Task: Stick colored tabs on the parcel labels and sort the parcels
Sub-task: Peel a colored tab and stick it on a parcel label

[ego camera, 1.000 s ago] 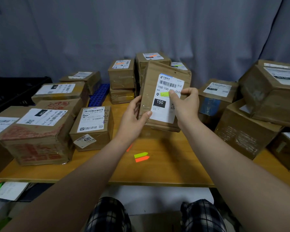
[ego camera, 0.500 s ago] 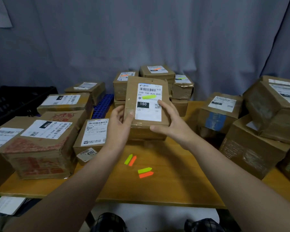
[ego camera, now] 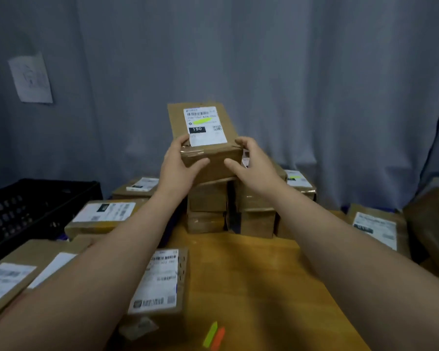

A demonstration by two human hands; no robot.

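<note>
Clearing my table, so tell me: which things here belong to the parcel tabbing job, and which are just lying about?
Job: held parcel, its green tab, stacked parcels, loose tabs, other labelled parcels.
Lying about: black crate, paper sheet on the curtain.

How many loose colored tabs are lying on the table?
2: a green tab and an orange tab, side by side on the table, low in the view; others may be hidden.

two bare forearms (ego camera: 99, 274) — slender, seemingly
</note>
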